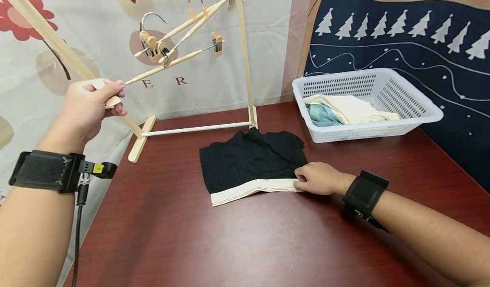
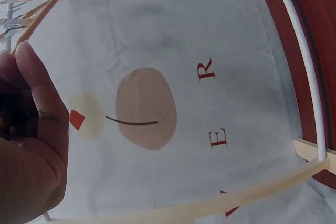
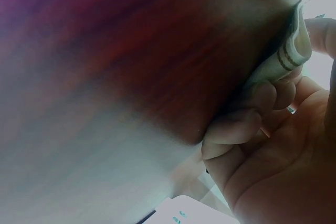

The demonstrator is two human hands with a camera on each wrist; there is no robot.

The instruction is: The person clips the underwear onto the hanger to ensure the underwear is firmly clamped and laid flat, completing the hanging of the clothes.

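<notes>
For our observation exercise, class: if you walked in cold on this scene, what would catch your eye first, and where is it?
First, the black shorts with a cream waistband, lying flat mid-table, the right hand pinching the waistband's end. Next, the left hand raised at the left, gripping the end of a wooden clip hanger beside the wooden rack. At the back right, a white basket holds cream and teal cloth.

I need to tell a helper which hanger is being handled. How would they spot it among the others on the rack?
Find the wooden rack at the table's back left, hung with several clip hangers. The one meant is the lowest hanger, slanting down left. Unlike its neighbours, its near end is pinched by the left hand.
</notes>
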